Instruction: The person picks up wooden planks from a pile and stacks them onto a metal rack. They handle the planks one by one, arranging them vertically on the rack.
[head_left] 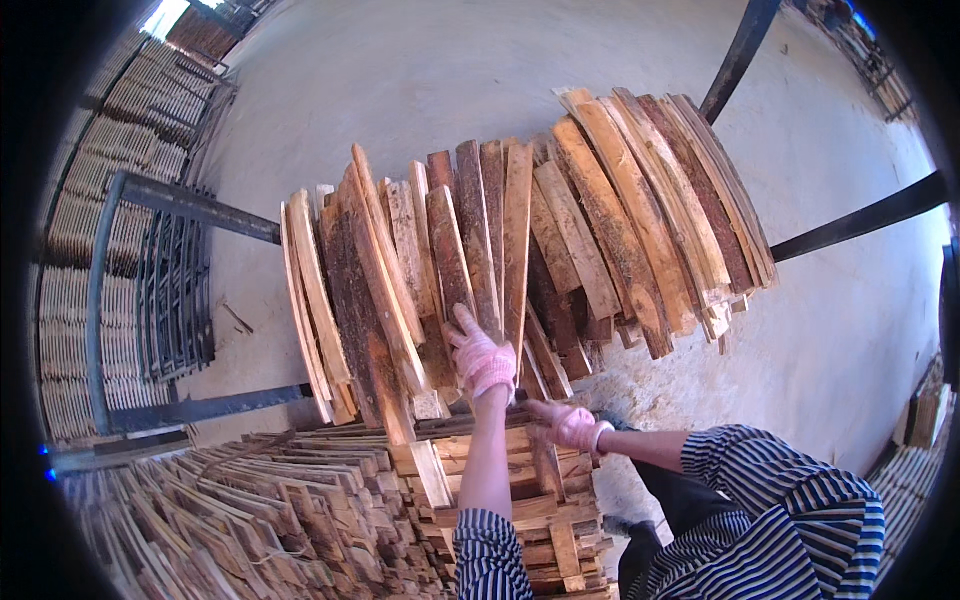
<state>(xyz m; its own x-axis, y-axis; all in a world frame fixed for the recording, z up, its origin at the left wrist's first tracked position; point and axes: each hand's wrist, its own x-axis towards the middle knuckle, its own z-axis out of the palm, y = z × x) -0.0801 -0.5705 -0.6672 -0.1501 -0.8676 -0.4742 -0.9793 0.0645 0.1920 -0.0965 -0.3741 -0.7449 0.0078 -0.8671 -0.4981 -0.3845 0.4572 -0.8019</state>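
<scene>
My left hand (pixel 482 362), in a pinkish-white knit glove, lies on the near part of a loose row of rough wooden slats (pixel 447 250). Its fingers are apart and point away from me over the wood. Closer to me on the right, my right hand (pixel 574 427), gloved alike, reaches leftward by the near ends of the slats. Its fingers are bunched around a small dark end that I cannot make out. Below both hands stands a crosswise stack of sawn wood pieces (pixel 500 465). Many slats in the row keep dark bark.
A raised bundle of slats (pixel 650 220) sits at the row's right. Dark metal bars (pixel 860 215) jut out on the right, and a metal frame (pixel 105 300) stands at left. Dense stacked slats (pixel 230 510) fill the lower left. Sawdust (pixel 655 385) covers the concrete floor (pixel 450 80) nearby.
</scene>
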